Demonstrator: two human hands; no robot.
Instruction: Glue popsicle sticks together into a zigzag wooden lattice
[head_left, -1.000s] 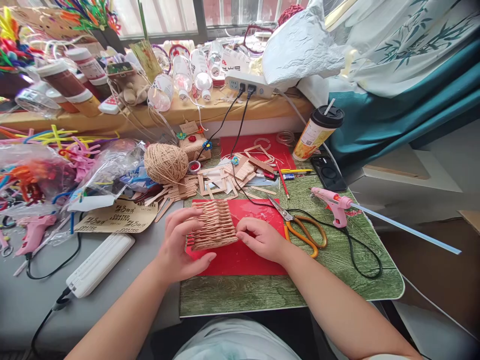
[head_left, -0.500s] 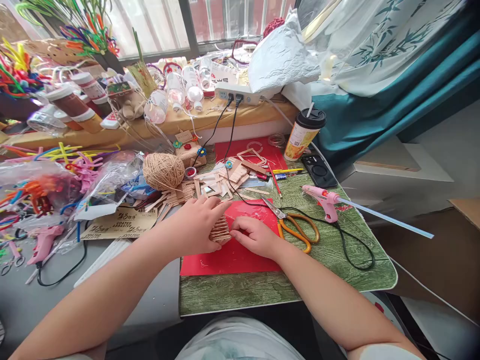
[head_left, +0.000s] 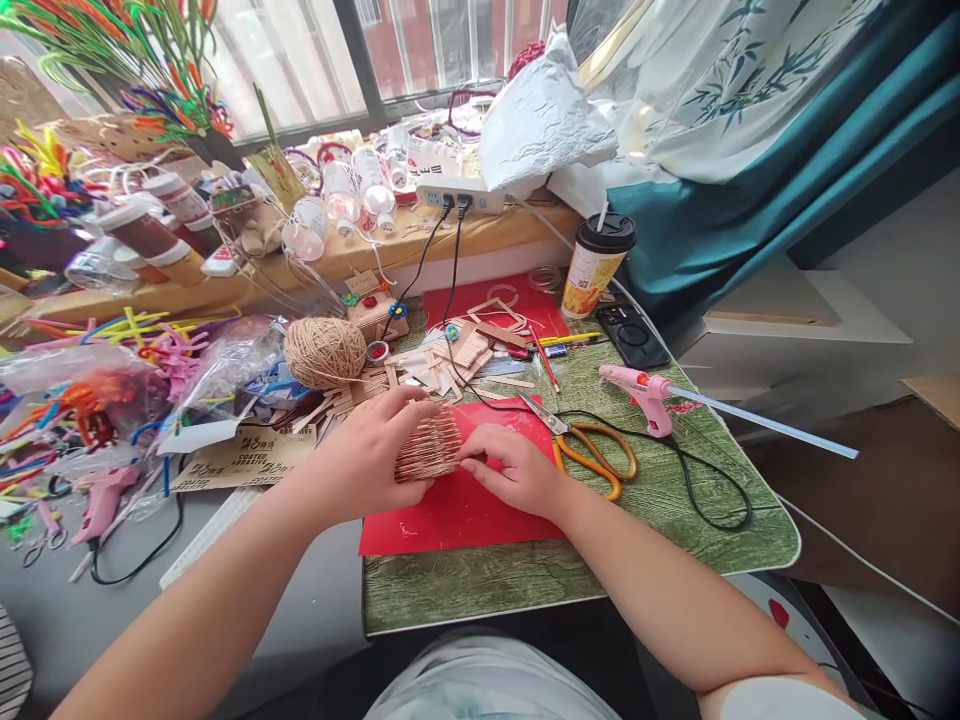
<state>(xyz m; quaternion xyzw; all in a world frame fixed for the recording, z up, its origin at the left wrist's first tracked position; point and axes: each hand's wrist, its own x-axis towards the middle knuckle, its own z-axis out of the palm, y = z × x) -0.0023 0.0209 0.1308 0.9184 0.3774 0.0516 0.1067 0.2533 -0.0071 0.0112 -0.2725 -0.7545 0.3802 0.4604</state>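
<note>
left hand (head_left: 375, 447) shifted — holds one woven piece (head_left: 433, 447)

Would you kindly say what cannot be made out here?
In the head view:
Woven piece: left end hidden by the left hand.
Right hand: its own curl hides whether it grips anything.
White strip: partly covered by the left forearm.
Cup: print too small to read.

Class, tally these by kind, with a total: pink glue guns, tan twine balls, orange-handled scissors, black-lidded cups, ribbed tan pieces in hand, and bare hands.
Pink glue guns: 2
Tan twine balls: 1
Orange-handled scissors: 1
Black-lidded cups: 1
Ribbed tan pieces: 1
Bare hands: 2
Total: 8
</note>
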